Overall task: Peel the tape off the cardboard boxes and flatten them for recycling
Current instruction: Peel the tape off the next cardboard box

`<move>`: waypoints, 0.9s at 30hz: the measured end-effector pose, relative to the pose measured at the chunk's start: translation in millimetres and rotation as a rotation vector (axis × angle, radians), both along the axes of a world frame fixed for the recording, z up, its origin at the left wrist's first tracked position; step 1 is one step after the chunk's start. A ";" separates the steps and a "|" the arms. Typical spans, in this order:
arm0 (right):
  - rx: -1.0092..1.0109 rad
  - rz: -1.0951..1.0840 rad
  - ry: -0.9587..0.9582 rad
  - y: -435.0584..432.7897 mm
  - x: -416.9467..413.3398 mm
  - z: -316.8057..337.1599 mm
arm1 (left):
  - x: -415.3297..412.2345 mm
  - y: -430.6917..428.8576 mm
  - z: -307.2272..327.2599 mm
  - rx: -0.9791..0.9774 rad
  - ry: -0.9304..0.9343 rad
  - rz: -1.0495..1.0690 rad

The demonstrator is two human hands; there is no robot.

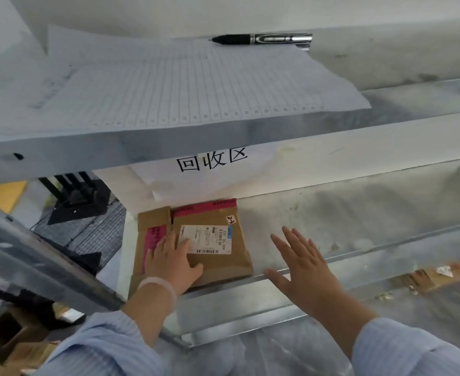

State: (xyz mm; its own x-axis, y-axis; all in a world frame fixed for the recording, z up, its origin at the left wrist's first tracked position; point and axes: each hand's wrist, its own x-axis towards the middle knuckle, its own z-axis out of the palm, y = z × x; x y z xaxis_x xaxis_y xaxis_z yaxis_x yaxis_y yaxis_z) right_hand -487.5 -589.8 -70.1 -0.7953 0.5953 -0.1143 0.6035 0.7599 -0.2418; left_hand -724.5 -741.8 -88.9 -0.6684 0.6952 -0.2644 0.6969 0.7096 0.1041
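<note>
A flattened brown cardboard box (pixel 218 256) lies on the left end of a metal shelf (pixel 331 213). It carries a white shipping label (pixel 207 239) and strips of pink tape (pixel 204 206) along its far and left edges. My left hand (pixel 173 260) rests flat on the box's near left part, fingers straight, a pale bracelet on the wrist. My right hand (pixel 303 260) hovers open to the right of the box, fingers spread, over the shelf's front rim, touching nothing that I can see.
A white paper sign with black characters (pixel 212 160) hangs behind the box. On the shelf above lie printed sheets (pixel 169 85) and a black pen (pixel 261 39). More cardboard (pixel 434 275) shows on a lower level at right, brown boxes (pixel 20 348) at bottom left.
</note>
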 end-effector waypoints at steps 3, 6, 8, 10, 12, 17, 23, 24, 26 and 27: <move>0.021 -0.022 0.065 12.0 18.9 8.9 | 25.6 17.1 11.0 0.131 0.078 -0.110; 0.068 -0.043 0.107 29.7 46.2 16.3 | 61.3 52.4 32.1 0.246 0.149 -0.249; 0.131 -0.081 0.137 45.2 72.5 22.7 | 93.3 84.2 48.6 0.303 0.222 -0.361; 0.147 -0.156 0.141 64.3 108.3 27.9 | 132.8 119.0 61.4 0.356 0.271 -0.457; 0.169 -0.228 0.134 85.4 151.6 32.7 | 176.5 153.6 67.8 0.439 0.269 -0.536; 0.250 -0.380 0.124 138.3 276.7 58.4 | 299.6 240.8 90.4 0.630 0.226 -0.695; 0.316 -0.552 0.116 198.0 424.4 99.1 | 438.9 339.1 119.8 0.758 0.184 -0.843; 0.326 -0.586 0.128 206.0 444.8 105.1 | 458.4 353.7 122.9 0.749 0.182 -0.865; 0.361 -0.645 0.142 220.0 480.8 113.3 | 494.0 379.9 127.9 0.720 0.164 -0.909; 0.368 -0.668 0.140 226.5 496.4 115.1 | 510.0 392.0 129.4 0.710 0.157 -0.932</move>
